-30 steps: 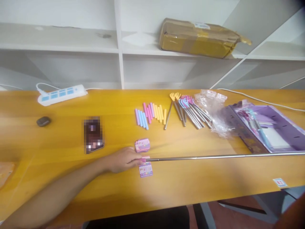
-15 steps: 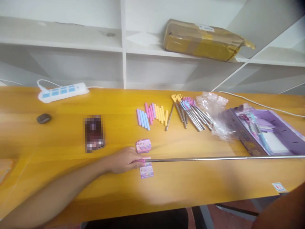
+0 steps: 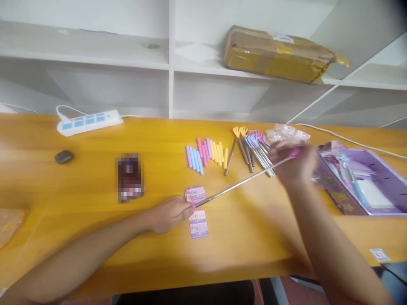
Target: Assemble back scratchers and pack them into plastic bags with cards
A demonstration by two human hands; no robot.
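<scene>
A telescopic back scratcher (image 3: 238,183) with a metal rod slants up to the right over the table. My left hand (image 3: 167,214) is closed round its pink grip end, just beside the small printed cards (image 3: 199,230). At the other end, my right hand (image 3: 297,166), blurred, is wrapped about the pink head and partly hides it. Behind that hand lie several more back scratchers (image 3: 259,154) with yellow, blue and pink claws. Coloured grip tubes (image 3: 205,152) in purple, blue, pink and yellow are lined up left of them. A second small card stack (image 3: 195,193) sits above the left hand.
On the right stands a purple box (image 3: 349,203) with packaged items inside, near a clear plastic bag (image 3: 288,133). A power strip (image 3: 90,122), a dark small object (image 3: 64,156) and a pixelated item (image 3: 129,176) lie to the left. A taped carton (image 3: 280,55) rests on the shelf.
My right hand has come in from the lower right and now grips the scratcher's far end. The visible rod is much shorter and tilted upward to the right.
</scene>
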